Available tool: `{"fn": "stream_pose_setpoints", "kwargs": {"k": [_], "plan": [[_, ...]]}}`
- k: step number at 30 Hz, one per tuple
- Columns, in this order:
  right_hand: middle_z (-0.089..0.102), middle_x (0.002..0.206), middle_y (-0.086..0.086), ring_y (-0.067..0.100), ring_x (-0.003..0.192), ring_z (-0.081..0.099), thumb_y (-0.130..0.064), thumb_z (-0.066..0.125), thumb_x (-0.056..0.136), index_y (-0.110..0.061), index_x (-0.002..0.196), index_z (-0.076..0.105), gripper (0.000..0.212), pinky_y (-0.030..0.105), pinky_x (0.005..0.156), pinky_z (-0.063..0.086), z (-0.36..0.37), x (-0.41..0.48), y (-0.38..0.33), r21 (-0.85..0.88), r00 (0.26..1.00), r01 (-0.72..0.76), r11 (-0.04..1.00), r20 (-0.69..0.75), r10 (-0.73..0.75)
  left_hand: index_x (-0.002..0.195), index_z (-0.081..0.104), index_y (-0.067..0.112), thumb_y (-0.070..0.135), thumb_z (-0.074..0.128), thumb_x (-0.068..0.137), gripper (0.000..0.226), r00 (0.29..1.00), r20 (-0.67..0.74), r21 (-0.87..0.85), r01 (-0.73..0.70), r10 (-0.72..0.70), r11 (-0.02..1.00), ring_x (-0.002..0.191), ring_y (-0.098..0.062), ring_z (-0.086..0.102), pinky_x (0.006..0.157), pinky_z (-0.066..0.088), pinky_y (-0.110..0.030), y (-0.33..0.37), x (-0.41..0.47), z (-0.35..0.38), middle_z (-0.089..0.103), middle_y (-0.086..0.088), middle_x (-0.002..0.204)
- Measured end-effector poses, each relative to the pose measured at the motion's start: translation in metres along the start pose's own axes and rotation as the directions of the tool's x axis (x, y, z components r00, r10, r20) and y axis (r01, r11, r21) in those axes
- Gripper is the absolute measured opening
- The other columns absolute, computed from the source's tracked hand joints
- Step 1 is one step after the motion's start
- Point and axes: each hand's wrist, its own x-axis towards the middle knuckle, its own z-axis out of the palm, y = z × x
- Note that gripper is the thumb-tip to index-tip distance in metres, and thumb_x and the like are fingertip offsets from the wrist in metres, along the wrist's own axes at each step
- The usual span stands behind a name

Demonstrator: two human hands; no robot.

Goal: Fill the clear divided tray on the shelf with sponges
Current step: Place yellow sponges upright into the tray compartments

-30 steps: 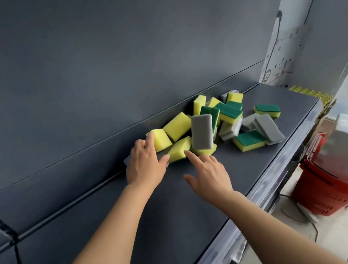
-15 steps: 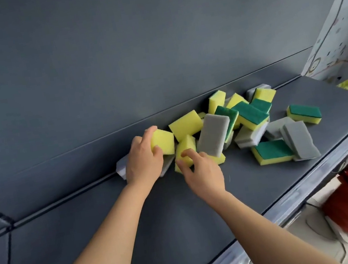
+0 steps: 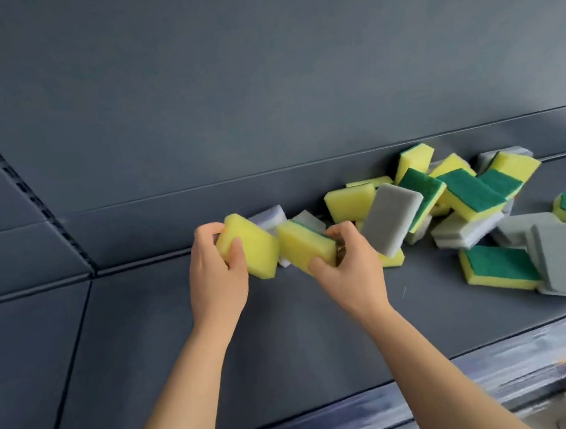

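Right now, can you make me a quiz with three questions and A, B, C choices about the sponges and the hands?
1. Where does the pile lie?
A) on the shelf, right of the hands
B) on the floor
C) in a basket

2. What colour is the left sponge, held by the left hand?
A) red
B) yellow
C) blue

3. What is the right hand doing?
A) lying flat and empty
B) pointing up
C) gripping the right sponge

Answers:
1 A: the pile rests on the dark shelf, to the right of both hands.
2 B: its visible faces are yellow.
3 C: its fingers curl round that sponge.
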Motion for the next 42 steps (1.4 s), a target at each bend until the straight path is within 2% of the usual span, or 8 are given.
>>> {"fn": "stream_pose_setpoints", "kwargs": {"k": [4,8,10,12,16,22,28,42], "plan": [[0.054,0.099,-0.005,0.004,0.088,0.048,-0.011,0.062,0.075,-0.025,0.11,0.055,0.039,0.009,0.069,0.037,0.012,-0.007,-0.008,0.122,0.994,0.063,0.991,0.085,-0.074,0.112,0.055,0.025,0.02,0.051,0.094,0.019,1.0,-0.026,0.059,-0.003,0.004,0.998,0.091,-0.014,0.048,0.073,0.035,-0.025,-0.012,-0.015,-0.022,0.054,0.006,0.106],[0.053,0.099,-0.019,-0.001,0.081,0.053,-0.009,0.064,0.081,-0.025,0.113,0.05,0.038,0.008,0.063,0.04,0.024,-0.014,-0.025,0.285,0.982,0.012,0.958,0.175,-0.065,0.118,0.062,0.028,0.021,0.051,0.095,0.026,0.997,-0.059,0.072,0.055,-0.051,0.996,0.086,-0.011,0.048,0.073,0.033,-0.019,-0.02,-0.027,-0.044,0.052,0.006,0.099],[0.059,0.094,-0.015,-0.001,0.071,0.052,-0.014,0.066,0.084,-0.024,0.107,0.057,0.027,0.01,0.062,0.041,0.035,-0.014,-0.033,0.331,0.979,0.015,0.944,0.189,-0.082,0.116,0.063,0.029,0.022,0.053,0.095,0.025,0.993,-0.079,0.045,0.093,-0.089,0.995,0.081,-0.007,0.048,0.07,0.035,-0.019,-0.025,-0.032,-0.058,0.053,0.005,0.097],[0.064,0.092,-0.01,0.002,0.071,0.052,-0.02,0.067,0.086,-0.025,0.107,0.062,0.022,0.012,0.065,0.043,0.048,-0.017,-0.042,0.361,0.972,0.003,0.932,0.22,-0.088,0.111,0.064,0.03,0.024,0.057,0.092,0.022,0.985,-0.084,0.003,0.152,-0.152,0.988,0.079,-0.004,0.05,0.068,0.038,-0.017,-0.032,-0.037,-0.073,0.057,0.007,0.097],[0.064,0.102,-0.013,0.006,0.088,0.057,-0.023,0.068,0.086,-0.024,0.112,0.064,0.026,0.017,0.077,0.046,0.076,-0.033,-0.064,0.396,0.948,-0.024,0.918,0.299,-0.104,0.096,0.064,0.031,0.022,0.064,0.087,0.013,0.958,-0.118,-0.135,0.245,-0.261,0.96,0.08,-0.007,0.057,0.07,0.045,-0.025,-0.05,-0.047,-0.11,0.063,0.011,0.092],[0.064,0.096,-0.011,0.004,0.081,0.056,-0.019,0.067,0.087,-0.026,0.102,0.062,0.018,0.016,0.071,0.045,0.124,-0.062,-0.104,0.4,0.899,-0.027,0.916,0.41,-0.152,0.09,0.066,0.038,0.022,0.063,0.087,0.016,0.923,-0.141,-0.216,0.324,-0.357,0.921,0.084,-0.017,0.061,0.073,0.051,-0.039,-0.088,-0.063,-0.18,0.065,0.006,0.091],[0.063,0.101,-0.006,0.01,0.088,0.057,-0.013,0.065,0.087,-0.027,0.108,0.06,0.026,0.013,0.069,0.045,0.186,-0.112,-0.162,0.385,0.81,-0.017,0.923,0.546,-0.213,0.098,0.067,0.029,0.019,0.061,0.09,0.015,0.915,-0.179,-0.186,0.329,-0.361,0.926,0.08,-0.01,0.057,0.069,0.045,-0.027,-0.127,-0.08,-0.269,0.064,0.01,0.09],[0.064,0.1,-0.004,0.013,0.086,0.057,-0.016,0.067,0.087,-0.028,0.106,0.061,0.023,0.014,0.067,0.043,0.32,-0.212,-0.272,0.402,0.772,0.004,0.915,0.581,-0.259,0.097,0.062,0.036,0.022,0.058,0.092,0.016,0.927,-0.189,-0.097,0.311,-0.325,0.945,0.092,-0.005,0.059,0.074,0.047,-0.022,-0.21,-0.095,-0.45,0.063,0.013,0.1]]}}
